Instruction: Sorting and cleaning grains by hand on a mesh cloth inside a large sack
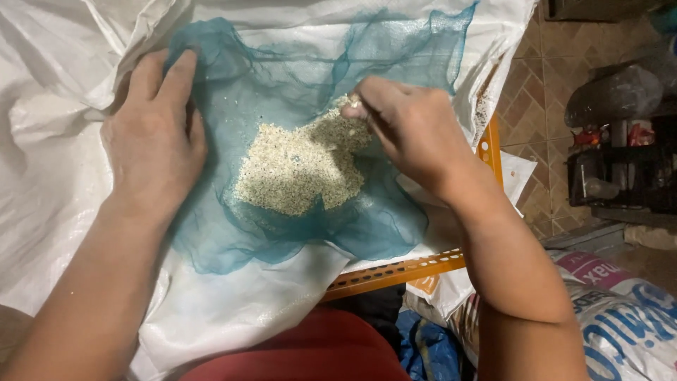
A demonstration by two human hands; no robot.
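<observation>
— Where do we have our hands?

— Our left hand (151,137) lies flat, palm down and fingers stretched out, on the left edge of the teal mesh cloth (296,77). It grips nothing; it seems only to weigh the thin fabric down so it stays spread.

— And the right?

— Our right hand (405,127) is curled at the far right side of the grain pile (300,169), fingertips pinched together. Something small and pale seems to sit between them, though we cannot tell what it is, or whether it is only a few grains.

— Where does the pile sit?

— In the middle of the cloth, between our two hands, a shallow heap of pale, coarse bits with some darker specks. The mesh sags a little under it, which probably keeps the bits from rolling off.

— What is under the cloth?

— A white woven sack (63,176) spread wide, likely to catch whatever slips past the mesh. It rests on an orange perforated metal frame (395,271), showing at the near right corner.

— Anything else about?

— A printed sack (620,317) lies near right on the floor, and dark crates with bottles (620,169) stand far right on the tiled floor (536,92).
</observation>
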